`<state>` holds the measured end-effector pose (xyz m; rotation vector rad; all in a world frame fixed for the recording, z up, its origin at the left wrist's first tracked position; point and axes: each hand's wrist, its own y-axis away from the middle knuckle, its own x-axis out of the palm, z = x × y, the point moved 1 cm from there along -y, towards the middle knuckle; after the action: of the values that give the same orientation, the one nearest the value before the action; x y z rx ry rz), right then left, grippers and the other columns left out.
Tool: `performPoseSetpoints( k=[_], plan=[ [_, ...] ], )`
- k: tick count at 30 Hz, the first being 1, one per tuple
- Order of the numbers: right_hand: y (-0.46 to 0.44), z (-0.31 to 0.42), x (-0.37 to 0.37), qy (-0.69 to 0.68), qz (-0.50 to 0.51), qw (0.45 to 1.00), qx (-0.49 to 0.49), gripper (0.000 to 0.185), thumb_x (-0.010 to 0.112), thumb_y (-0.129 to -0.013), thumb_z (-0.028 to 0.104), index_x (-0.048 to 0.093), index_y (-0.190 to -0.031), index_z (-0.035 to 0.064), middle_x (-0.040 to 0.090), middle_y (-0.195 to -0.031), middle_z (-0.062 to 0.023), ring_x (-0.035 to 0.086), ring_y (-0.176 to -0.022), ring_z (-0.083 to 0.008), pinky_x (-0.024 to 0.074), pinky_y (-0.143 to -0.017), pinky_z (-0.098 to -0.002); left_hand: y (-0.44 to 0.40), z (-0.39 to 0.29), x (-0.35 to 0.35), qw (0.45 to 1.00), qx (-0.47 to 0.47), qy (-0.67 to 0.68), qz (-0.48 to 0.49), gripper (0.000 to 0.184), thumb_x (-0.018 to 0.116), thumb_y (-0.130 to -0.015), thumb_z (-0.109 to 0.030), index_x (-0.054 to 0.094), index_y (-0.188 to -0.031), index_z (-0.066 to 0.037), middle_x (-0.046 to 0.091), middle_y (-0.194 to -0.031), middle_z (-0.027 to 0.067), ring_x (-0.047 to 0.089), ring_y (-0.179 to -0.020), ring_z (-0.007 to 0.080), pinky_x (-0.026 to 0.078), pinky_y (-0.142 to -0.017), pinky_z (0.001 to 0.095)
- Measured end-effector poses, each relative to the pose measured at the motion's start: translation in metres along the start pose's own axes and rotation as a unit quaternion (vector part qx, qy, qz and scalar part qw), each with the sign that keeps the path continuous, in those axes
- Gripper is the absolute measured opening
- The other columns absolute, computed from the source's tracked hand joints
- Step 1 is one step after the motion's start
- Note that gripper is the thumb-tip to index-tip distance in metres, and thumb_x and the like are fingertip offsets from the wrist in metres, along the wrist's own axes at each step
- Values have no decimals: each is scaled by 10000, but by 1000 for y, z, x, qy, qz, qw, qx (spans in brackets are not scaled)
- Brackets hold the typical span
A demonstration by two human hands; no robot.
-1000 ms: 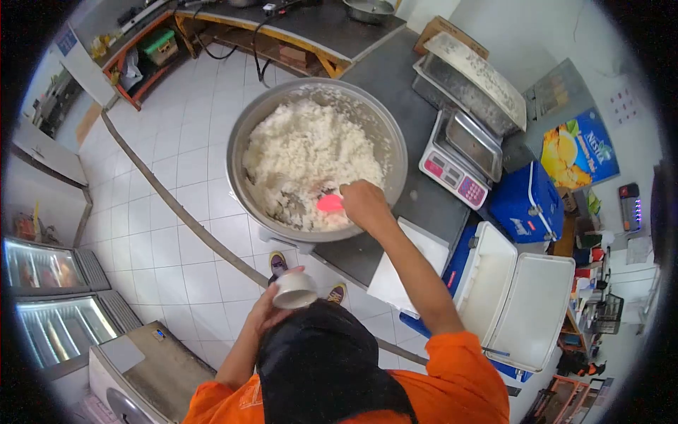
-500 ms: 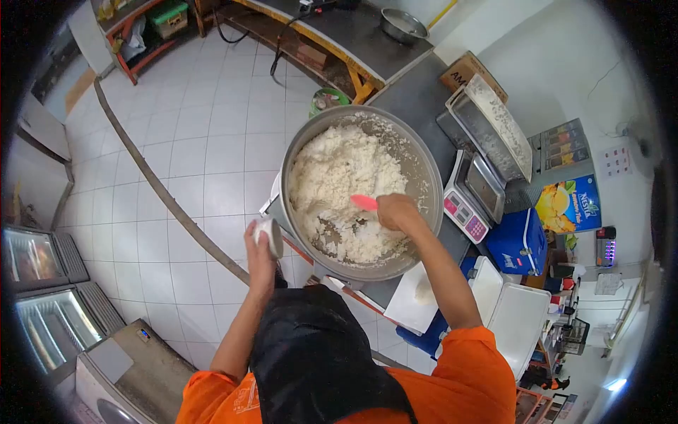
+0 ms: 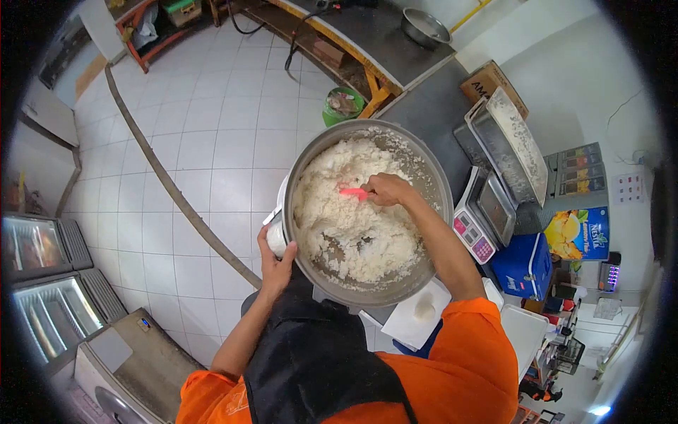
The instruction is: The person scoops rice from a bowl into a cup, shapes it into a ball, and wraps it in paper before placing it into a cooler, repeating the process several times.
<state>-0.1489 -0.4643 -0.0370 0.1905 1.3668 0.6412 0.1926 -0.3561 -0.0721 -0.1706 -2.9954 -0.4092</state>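
A large round metal pot holds a heap of cooked white rice, with some metal bottom showing through. Inside the pot, my right hand is closed around a pink rice paddle, its blade over the rice. At the pot's left rim, my left hand grips a small white bowl. That bowl is close against the outside of the pot, and what it contains is hidden from here.
To the pot's right are a digital scale, stacked metal trays and a blue cooler. A white board lies near the front edge. Behind stand a green bin and a metal basin.
My right hand and the paddle have moved farther back over the rice. My left hand has brought the white bowl right, up against the pot's side. The whole view has shifted slightly.
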Motion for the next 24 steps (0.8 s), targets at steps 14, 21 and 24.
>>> performPoseSetpoints(
  k=[14, 21, 24],
  plan=[
    [78, 105, 56, 12, -39, 988, 150, 376, 451, -933, 77, 503, -1300, 9, 693, -791, -196, 698, -733, -374, 548, -641, -497, -5, -5, -5, 999, 20, -10, 27, 752, 694, -926, -220, 193, -1466, -67, 500, -1274, 155, 517, -1163, 226, 431, -992, 340],
    [111, 105, 42, 87, -20, 991, 96, 483, 504, -920, 119, 492, -1401, 70, 644, -647, -127, 669, -596, -314, 497, -511, -441, -10, -8, -7, 999, 18, -20, 44, 738, 666, -938, -171, 164, -1471, -76, 499, -1273, 163, 524, -1152, 230, 429, -1000, 341],
    [69, 60, 10, 78, -35, 982, 171, 364, 525, -925, 186, 649, -1266, 152, 659, -678, -135, 664, -616, -307, 502, -549, -440, -8, -7, -10, 998, -12, -17, 52, 738, 661, -939, -152, 158, -1473, -79, 501, -1269, 166, 525, -1149, 228, 427, -1001, 334]
  ],
)
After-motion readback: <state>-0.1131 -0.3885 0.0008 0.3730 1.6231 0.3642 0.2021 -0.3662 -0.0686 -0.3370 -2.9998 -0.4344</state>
